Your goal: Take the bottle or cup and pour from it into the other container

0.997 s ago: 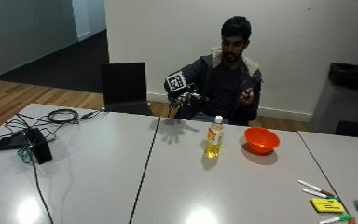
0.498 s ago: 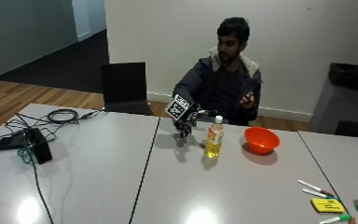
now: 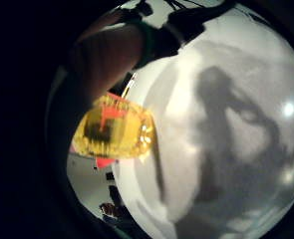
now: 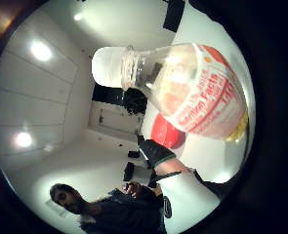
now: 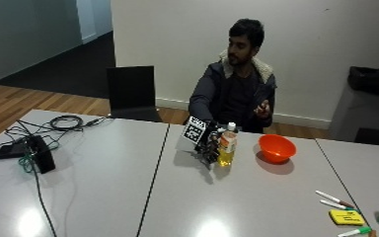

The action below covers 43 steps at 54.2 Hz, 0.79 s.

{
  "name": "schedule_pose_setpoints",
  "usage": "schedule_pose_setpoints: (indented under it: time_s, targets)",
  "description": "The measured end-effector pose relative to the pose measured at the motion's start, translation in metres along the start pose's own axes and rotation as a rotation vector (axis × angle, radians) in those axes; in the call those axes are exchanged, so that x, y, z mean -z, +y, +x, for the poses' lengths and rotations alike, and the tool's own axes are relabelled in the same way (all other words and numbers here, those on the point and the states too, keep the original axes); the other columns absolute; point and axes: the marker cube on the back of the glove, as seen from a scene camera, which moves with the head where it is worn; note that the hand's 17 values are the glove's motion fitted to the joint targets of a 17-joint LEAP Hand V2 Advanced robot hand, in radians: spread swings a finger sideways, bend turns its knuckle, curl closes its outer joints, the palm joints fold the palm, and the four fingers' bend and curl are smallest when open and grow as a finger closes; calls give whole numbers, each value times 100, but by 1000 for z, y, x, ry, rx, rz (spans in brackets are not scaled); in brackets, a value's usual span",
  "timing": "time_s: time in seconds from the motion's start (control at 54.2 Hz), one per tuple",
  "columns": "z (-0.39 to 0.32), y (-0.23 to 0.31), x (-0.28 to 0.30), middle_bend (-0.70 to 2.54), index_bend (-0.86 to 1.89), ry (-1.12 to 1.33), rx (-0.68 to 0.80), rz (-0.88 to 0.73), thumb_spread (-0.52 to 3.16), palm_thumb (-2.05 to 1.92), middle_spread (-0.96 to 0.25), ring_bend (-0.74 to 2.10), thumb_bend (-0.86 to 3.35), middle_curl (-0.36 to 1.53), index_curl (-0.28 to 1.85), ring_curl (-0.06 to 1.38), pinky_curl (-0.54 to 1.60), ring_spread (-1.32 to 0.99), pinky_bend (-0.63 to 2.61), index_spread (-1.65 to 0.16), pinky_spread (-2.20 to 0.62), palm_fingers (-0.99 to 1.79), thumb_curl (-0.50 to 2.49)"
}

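In the outside view a clear bottle (image 5: 227,149) with yellow liquid, a red label and a white cap stands upright on the grey table (image 5: 242,197). My gloved right hand (image 5: 208,145) is right against its left side at table height. An orange bowl (image 5: 276,147) sits a short way to the right of the bottle. The bottle (image 4: 197,97) fills the thumb side palm view, with the bowl (image 4: 167,131) behind it and my thumb (image 4: 155,152) apart from it. A bare finger (image 3: 106,59) reaches over the bottle's yellow base (image 3: 114,129). The bare left hand is held up by the person's chest.
A black device (image 5: 37,154) with tangled cables lies at the table's left end. Markers (image 5: 336,199) and a yellow pad (image 5: 346,217) lie at the right front. A black chair (image 5: 132,94) stands behind the table.
My right hand has come down from chest height and moved right, ending against the bottle's side. Bottle and bowl have stayed where they were.
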Motion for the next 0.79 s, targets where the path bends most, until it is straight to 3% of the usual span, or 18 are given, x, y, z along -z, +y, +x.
schedule_pose_setpoints:
  time_s: [0.148, 0.24, 0.351, 0.572, 0.646, 0.72, 0.794]
  targets:
    - [8, -5, -12, 23, 8, -32, 14, 22, 78, 60, 12, 42, -1, 34, 23, 25, 37, 20, 46, -22, 38, 55, 40]
    - [15, -9, -19, 26, 7, -59, 155, 64, 77, 69, 5, 50, 0, 35, 21, 29, 37, 14, 47, -22, 35, 68, 41]
    - [7, -15, -24, 28, 10, -83, -3, 43, 75, 82, -5, 57, 2, 36, 21, 32, 36, 3, 43, -24, 30, 85, 43]
    - [5, -16, -26, 31, 11, -85, 29, 73, 74, 98, -19, 58, 0, 38, 23, 34, 35, -10, 33, -27, 22, 105, 47]
    - [7, -19, -26, 31, 10, -64, 131, 64, 74, 101, -21, 58, -1, 38, 23, 34, 35, -12, 31, -27, 20, 108, 48]
    - [2, -8, -26, 30, 9, -44, 38, 30, 73, 102, -23, 59, -2, 39, 23, 35, 35, -12, 30, -27, 19, 109, 49]
    - [-4, -5, -25, 30, 9, -13, 54, 22, 73, 102, -24, 60, -2, 39, 23, 35, 35, -12, 29, -27, 18, 109, 50]
